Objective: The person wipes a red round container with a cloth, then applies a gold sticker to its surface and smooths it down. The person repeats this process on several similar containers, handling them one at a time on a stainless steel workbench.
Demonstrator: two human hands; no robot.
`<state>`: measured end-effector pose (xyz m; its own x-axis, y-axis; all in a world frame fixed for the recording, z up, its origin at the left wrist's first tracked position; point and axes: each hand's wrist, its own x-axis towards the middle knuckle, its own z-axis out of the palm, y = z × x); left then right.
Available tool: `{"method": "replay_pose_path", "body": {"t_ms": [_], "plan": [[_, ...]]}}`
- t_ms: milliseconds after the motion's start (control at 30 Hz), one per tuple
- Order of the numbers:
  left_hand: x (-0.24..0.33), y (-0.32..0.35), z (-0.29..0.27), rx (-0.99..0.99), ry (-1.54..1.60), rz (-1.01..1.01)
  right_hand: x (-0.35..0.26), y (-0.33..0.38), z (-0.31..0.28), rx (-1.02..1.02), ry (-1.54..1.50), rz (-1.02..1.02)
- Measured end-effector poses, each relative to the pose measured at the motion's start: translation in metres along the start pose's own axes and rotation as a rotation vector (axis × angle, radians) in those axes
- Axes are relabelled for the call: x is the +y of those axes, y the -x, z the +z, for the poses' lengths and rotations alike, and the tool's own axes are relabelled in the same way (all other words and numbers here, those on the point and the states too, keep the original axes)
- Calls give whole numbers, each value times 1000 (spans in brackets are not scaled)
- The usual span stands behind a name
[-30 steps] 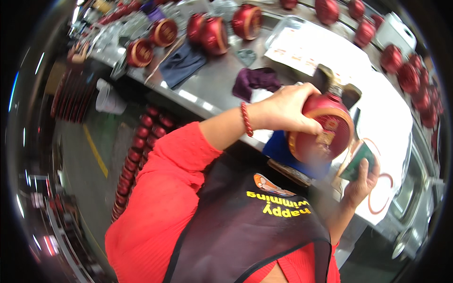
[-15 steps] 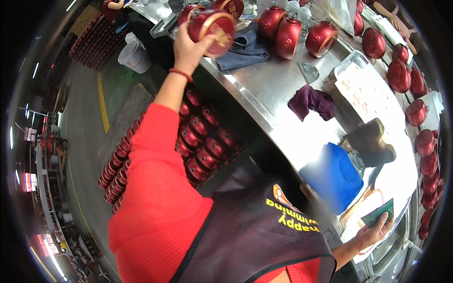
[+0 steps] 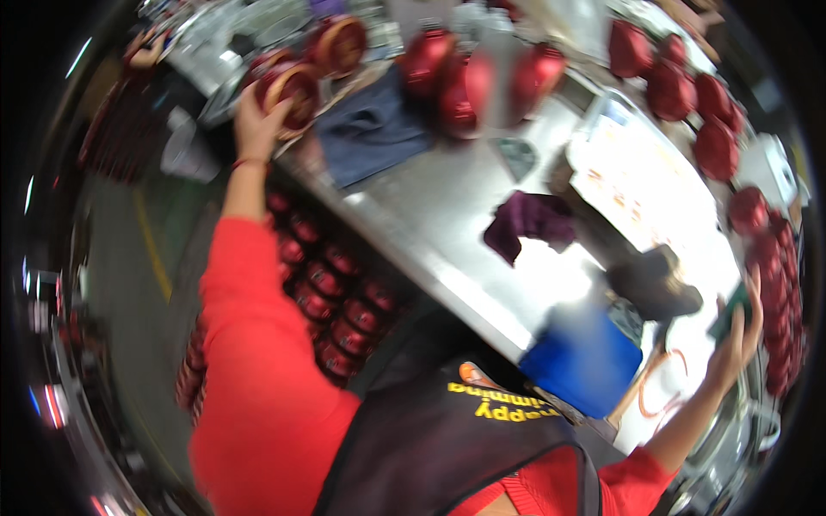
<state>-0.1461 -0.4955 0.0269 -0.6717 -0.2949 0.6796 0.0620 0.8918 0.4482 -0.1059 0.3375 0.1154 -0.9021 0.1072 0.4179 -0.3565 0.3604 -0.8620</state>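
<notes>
Steel desk runs diagonally; at upper left your left hand has its fingers clamped on a red round shell, opening facing right, while your right hand pinches a green pad at far right.

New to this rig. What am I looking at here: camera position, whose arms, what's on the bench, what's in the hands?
One fisheye camera on a person's head, looking down, so straight edges bend. The red sleeves are the person's own arms. The left hand holds a round red pot at the far end of a metal bench. The right hand holds a small dark green thing, too blurred to name. On the bench: more red pots, a dark blue cloth, a purple cloth and a blue block.
</notes>
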Motion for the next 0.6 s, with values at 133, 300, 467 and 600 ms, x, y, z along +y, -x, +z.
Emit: {"method": "replay_pose_path", "body": {"t_ms": [133, 300, 467, 600], "plan": [[-9, -5, -5, -169, 60, -62, 52, -111, 7, -94, 359, -177], [-25, -4, -9, -99, -303, -179, 114, -278, 42, 39, 730, -170], [-7, 3, -20, -37, -482, -174, 158, -386, 87, -89, 860, 14], [61, 15, -36, 98, -424, -4, 186, -407, 86, -95, 989, -39]]}}
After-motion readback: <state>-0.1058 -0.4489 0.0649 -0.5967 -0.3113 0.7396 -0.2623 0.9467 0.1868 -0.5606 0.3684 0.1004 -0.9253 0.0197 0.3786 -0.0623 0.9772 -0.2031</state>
